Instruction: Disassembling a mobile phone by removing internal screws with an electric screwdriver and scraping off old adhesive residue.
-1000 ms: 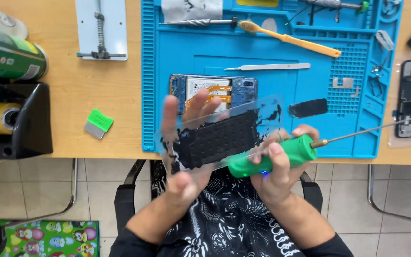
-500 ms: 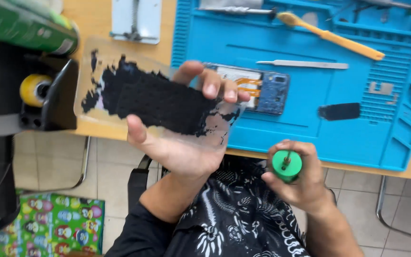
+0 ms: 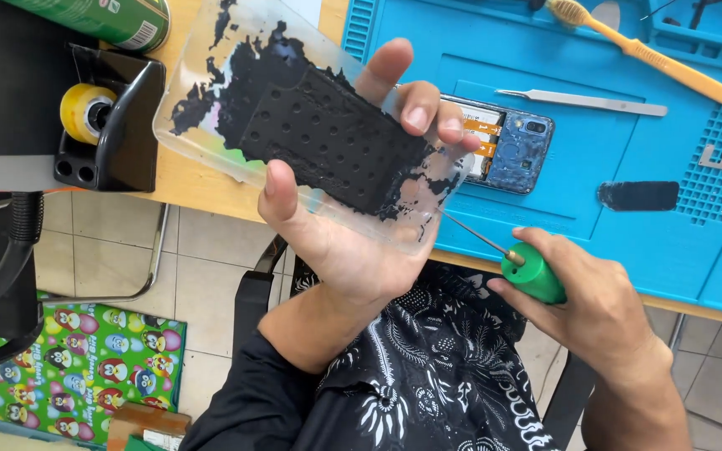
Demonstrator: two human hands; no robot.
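From the head camera, the left hand [image 3: 340, 242] is clamped on a clear phone back panel [image 3: 311, 125] blotched with black adhesive, held over the table's front edge. The right hand [image 3: 582, 292] grips a green-handled screwdriver [image 3: 532, 274] at the blue mat's [image 3: 545, 217] front edge. A green can [image 3: 98, 15] with a white label lies at the table's left corner. Since half a second ago, the panel has come closer and the screwdriver has tilted sideways.

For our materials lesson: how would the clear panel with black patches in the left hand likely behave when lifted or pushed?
The clear panel looks thin and flat, so it is probably light and fairly stiff. The left hand holds it by thumb and fingertips alone, which suggests little weight. Its glossy surface may be slippery, and it could crack if bent. The right hand grips a green-handled tool.
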